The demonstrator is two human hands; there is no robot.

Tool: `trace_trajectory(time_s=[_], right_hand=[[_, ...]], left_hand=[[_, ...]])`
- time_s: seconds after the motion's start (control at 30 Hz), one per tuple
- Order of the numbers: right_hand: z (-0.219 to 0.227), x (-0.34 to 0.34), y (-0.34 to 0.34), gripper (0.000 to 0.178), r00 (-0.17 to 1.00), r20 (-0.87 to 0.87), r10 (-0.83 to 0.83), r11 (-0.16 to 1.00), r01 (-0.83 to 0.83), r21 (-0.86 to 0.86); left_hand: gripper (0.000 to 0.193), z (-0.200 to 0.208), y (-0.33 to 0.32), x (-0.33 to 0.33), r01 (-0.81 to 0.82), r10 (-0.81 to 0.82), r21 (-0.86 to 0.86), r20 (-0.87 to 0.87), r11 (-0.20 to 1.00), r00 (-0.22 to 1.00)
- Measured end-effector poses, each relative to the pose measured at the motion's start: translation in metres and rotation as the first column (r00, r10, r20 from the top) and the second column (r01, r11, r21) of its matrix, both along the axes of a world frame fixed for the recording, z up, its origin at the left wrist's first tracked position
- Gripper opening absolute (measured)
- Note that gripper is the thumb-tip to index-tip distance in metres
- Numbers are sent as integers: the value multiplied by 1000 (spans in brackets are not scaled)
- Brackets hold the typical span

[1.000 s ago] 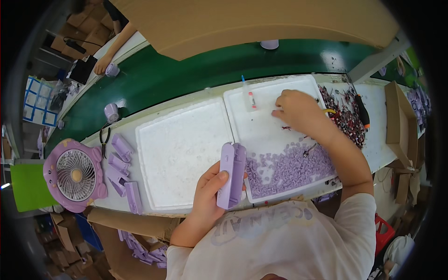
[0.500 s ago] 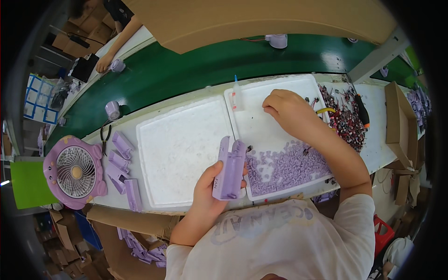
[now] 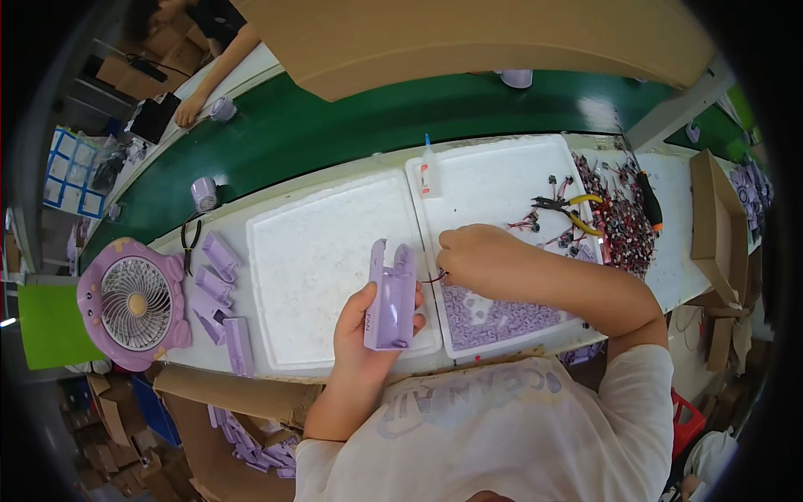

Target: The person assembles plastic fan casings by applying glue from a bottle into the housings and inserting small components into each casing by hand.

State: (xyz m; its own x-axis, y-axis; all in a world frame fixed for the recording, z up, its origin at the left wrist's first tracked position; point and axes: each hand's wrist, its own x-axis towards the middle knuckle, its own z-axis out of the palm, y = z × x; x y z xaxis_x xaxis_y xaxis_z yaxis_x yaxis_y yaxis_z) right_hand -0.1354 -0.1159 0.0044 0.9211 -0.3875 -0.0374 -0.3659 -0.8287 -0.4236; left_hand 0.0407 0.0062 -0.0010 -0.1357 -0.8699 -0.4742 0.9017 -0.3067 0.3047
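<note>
While the left hand [image 3: 358, 336] grips a purple plastic housing [image 3: 388, 308] with its open hollow facing up, the right hand [image 3: 475, 258] is just beside it, fingertips pressed together on a thin dark wire [image 3: 435, 279]; whatever is attached to that wire seems too small to make out. The housing is above the right part of the left foam tray [image 3: 326, 259]. Small purple plastic pieces [image 3: 502, 322] cover the near part of the right foam tray [image 3: 510, 167], with a white blue-tipped bottle [image 3: 430, 177] and yellow-handled pliers [image 3: 585, 199] farther back. Right of them is a heap of wired components [image 3: 627, 238]. Several more housings [image 3: 240, 347] lie between the left tray and a purple fan [image 3: 136, 304].
</note>
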Motion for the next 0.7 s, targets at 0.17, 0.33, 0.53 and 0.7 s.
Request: trace_trajectory(time_s=[0.17, 0.33, 0.53, 0.7], right_hand=[[1, 5, 0, 16, 999, -28, 32, 998, -30, 56], [3, 4, -2, 17, 997, -81, 7, 995, 1, 97], [23, -4, -3, 8, 984, 92, -155, 974, 136, 182], [42, 1, 15, 9, 839, 425, -340, 859, 92, 504]], left_hand=[[47, -2, 1, 0, 7, -7, -12, -12, 1000, 1000], [47, -4, 1, -1, 23, -23, 4, -11, 1000, 1000], [47, -3, 4, 1, 27, -27, -2, -65, 1000, 997], [45, 4, 1, -8, 89, -88, 32, -20, 996, 996]])
